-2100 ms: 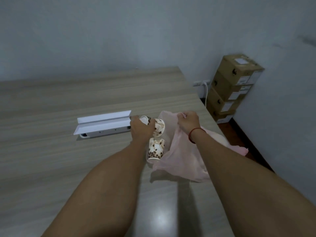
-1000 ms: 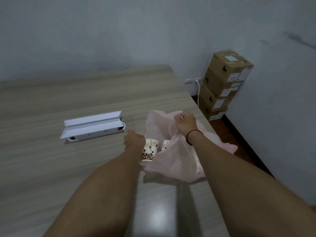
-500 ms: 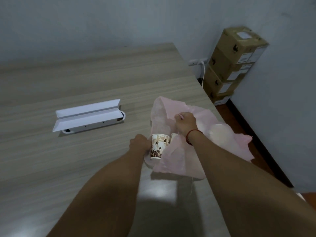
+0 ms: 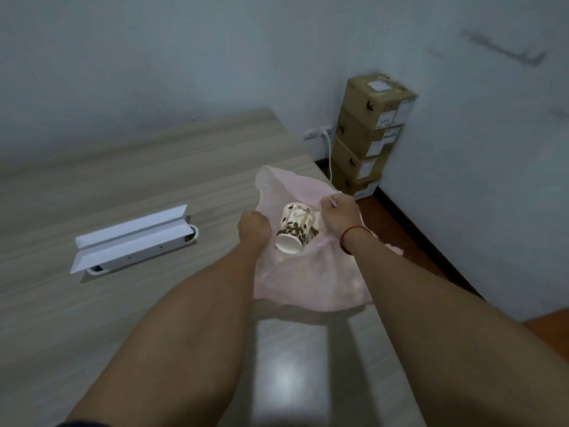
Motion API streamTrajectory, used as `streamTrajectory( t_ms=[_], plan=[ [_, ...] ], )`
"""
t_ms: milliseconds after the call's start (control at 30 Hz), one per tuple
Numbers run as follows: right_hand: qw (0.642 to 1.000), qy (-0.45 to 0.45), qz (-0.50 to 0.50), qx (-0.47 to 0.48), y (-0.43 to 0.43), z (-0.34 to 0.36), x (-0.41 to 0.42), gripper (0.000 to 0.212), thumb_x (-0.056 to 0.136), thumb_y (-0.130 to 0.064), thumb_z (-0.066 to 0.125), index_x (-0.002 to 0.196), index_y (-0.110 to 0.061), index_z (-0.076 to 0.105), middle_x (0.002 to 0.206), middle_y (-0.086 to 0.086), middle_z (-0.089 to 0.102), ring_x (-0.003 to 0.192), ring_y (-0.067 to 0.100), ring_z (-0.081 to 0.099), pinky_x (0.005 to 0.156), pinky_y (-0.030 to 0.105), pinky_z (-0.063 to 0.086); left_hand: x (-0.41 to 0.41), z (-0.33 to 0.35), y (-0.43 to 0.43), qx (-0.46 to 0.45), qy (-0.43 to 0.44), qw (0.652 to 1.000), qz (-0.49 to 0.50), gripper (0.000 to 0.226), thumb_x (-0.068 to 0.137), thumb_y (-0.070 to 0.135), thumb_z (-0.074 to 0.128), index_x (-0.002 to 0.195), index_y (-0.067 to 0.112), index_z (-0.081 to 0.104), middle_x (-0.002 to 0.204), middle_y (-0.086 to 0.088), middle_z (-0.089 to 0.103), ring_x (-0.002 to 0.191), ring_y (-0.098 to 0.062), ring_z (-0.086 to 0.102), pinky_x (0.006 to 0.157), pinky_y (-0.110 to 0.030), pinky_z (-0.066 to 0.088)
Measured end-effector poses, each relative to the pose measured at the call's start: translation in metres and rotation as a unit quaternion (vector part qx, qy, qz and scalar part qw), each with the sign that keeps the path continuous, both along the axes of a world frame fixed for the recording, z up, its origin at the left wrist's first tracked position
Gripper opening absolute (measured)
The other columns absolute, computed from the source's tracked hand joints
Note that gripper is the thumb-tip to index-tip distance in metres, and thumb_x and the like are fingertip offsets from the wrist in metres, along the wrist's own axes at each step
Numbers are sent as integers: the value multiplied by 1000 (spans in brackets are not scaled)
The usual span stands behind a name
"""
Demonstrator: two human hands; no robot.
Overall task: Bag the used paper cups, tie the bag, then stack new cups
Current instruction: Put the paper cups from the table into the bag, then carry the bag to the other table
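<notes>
A thin pink plastic bag (image 4: pixel 311 278) lies open at the right edge of the wooden table (image 4: pixel 123 303). My right hand (image 4: pixel 338 212), with a red cord at the wrist, pinches the bag's upper rim and holds the mouth open. A paper cup (image 4: pixel 294 231) printed with brown beans is tilted in the bag's mouth, its white base towards me. My left hand (image 4: pixel 254 229) is curled against the cup's left side, its fingers hidden behind it. A second cup's edge (image 4: pixel 315 234) peeks out just behind the first, inside the bag.
A long white box (image 4: pixel 132 238) with its lid flipped open lies on the table to the left. Stacked cardboard boxes (image 4: pixel 369 134) stand on the floor against the wall, beside an outlet with a white cable (image 4: pixel 328 149). The table's right edge runs under the bag.
One cup went into the bag. My left hand then took the second cup from the table and tipped it into the bag's mouth. My right hand kept hold of the rim.
</notes>
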State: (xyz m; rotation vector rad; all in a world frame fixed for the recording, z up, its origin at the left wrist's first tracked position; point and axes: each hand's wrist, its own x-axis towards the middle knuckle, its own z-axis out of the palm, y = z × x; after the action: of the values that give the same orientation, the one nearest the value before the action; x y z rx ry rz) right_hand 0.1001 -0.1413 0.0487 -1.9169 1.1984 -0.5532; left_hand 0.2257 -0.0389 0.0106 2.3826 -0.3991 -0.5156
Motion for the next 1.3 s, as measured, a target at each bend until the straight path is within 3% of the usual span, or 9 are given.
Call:
streamTrajectory(
  t_ms=[167, 267, 367, 467, 600, 733, 867, 1033, 1300],
  plan=[
    [996, -7, -77, -45, -34, 49, -83, 32, 92, -8, 43, 60, -9, 42, 67, 16, 35, 74, 21, 36, 66, 27, 30, -70, 56, -54, -162, 52, 985, -23, 45, 101, 15, 31, 115, -19, 57, 118, -37, 60, 112, -44, 59, 93, -45, 48],
    [989, -19, -134, -61, -52, 74, -153, 34, 93, -8, 45, 60, 2, 50, 78, 14, 40, 77, 22, 41, 69, 31, 36, -131, 89, -75, -221, 134, 964, -60, 56, 94, 40, 50, 111, -12, 62, 100, -30, 66, 87, -37, 67, 61, -30, 52],
    [980, -31, -179, -76, -62, 92, -227, 47, 93, -11, 46, 48, -16, 34, 73, 15, 42, 75, 23, 42, 68, 27, 32, -200, 115, -99, -254, 149, 945, -142, 44, 90, 29, 62, 117, -6, 61, 105, -25, 67, 77, -28, 63, 38, -16, 41],
    [970, -48, -228, -75, -66, 105, -313, 45, 92, -12, 46, 49, -15, 32, 69, 12, 43, 73, 23, 42, 67, 28, 33, -285, 135, -125, -255, 171, 936, -174, 41, 93, 24, 50, 126, 1, 55, 108, -14, 65, 86, -27, 62, 50, -23, 47],
    [950, -55, -299, -73, -63, 112, -433, 43, 92, -13, 45, 50, -14, 35, 62, 8, 42, 70, 24, 44, 66, 28, 35, -403, 146, -150, -238, 174, 930, -219, 49, 100, 31, 34, 133, -1, 49, 129, -19, 59, 115, -35, 59, 98, -41, 51],
    [924, -19, -370, -90, -51, 115, -555, 44, 91, -12, 45, 48, -13, 33, 75, 19, 33, 73, 22, 43, 65, 28, 31, -524, 150, -168, -230, 153, 913, -301, 49, 101, 27, 33, 131, -7, 51, 131, -24, 57, 120, -37, 57, 95, -37, 47],
    [882, -36, -463, -87, -25, 114, -681, 42, 90, -8, 44, 49, -16, 34, 62, 6, 40, 73, 21, 40, 61, 27, 30, -662, 151, -179, -202, 163, 861, -438, 48, 101, 28, 34, 117, -12, 55, 93, -23, 65, 73, -35, 66, 50, -20, 52],
    [806, -57, -584, -73, 17, 110, -825, 40, 91, -11, 44, 51, -15, 39, 58, 3, 40, 73, 21, 42, 62, 26, 34, -830, 154, -172, -158, 164, 788, -572, 46, 102, 30, 32, 103, -8, 59, 53, -16, 50, 35, -22, 51, 29, -10, 32],
    [669, 12, -741, -60, 111, 104, -1039, 44, 92, -10, 43, 51, -13, 29, 74, 17, 42, 76, 24, 40, 62, 34, 39, -1093, 155, -118, -91, 183, 623, -755, 53, 103, 30, 32, 117, -15, 57, 64, -14, 54, 51, -24, 54, 32, -19, 36]
  ],
)
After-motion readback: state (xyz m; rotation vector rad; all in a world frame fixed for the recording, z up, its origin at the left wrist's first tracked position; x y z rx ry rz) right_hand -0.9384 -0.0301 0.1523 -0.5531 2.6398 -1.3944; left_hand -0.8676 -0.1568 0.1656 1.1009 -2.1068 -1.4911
